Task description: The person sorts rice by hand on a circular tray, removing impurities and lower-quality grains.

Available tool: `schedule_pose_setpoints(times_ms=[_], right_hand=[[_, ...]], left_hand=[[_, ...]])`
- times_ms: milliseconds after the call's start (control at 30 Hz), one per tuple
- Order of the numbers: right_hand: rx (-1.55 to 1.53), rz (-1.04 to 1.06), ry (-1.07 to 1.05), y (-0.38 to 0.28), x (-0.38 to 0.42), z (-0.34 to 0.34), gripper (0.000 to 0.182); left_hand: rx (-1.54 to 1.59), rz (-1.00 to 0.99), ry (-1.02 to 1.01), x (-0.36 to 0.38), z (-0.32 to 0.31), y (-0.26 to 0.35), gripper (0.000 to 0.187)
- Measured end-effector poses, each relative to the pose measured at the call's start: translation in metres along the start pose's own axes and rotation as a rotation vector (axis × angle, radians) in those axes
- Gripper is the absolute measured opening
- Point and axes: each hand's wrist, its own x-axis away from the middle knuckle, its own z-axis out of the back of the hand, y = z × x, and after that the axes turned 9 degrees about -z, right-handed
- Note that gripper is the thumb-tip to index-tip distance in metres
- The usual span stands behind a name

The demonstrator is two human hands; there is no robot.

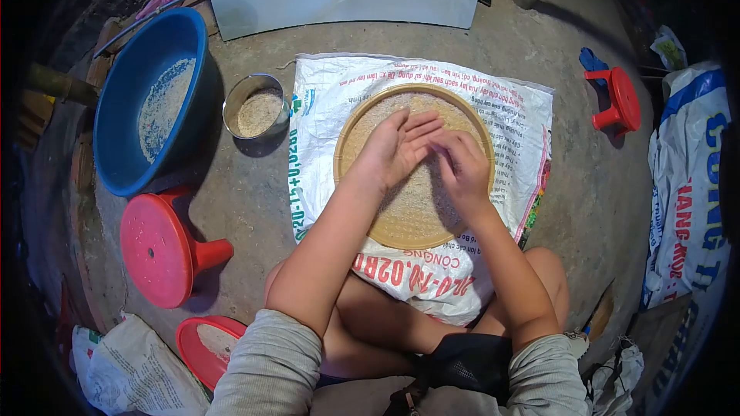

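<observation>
A round woven bamboo tray (401, 240) lies in front of me with a layer of pale, rice-like grain (408, 204) spread over it. Above the grain, my left hand (397, 148) is turned palm up with its fingers stretched out; I make out nothing in the palm. My right hand (462, 166) is beside the left fingers, its own fingers bent and pressed together. Whatever the right fingertips hold, if anything, is too small or hidden. Beneath the tray is a white printed sack (524, 108) laid flat on the floor.
A blue basin (116, 146) with grain in it leans at the left, near a metal pot (258, 132) of grain. Red stools (154, 250) stand left and far right. A red bowl (189, 343) sits lower left, printed sacks (686, 185) at right, a pale panel (347, 0) ahead.
</observation>
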Motion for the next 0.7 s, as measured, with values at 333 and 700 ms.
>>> schedule_pose_setpoints(times_ms=[333,700], right_hand=[[0.274,0.102,0.067,-0.018,-0.005,-0.007,0.028],[-1.588,-0.997,-0.208,-0.012,-0.004,-0.011,0.044]], left_hand=[[0.133,0.014,-0.011,0.006,-0.016,-0.015,0.046],[-1.682,-1.058,-0.526,0.031,-0.04,-0.039,0.053]])
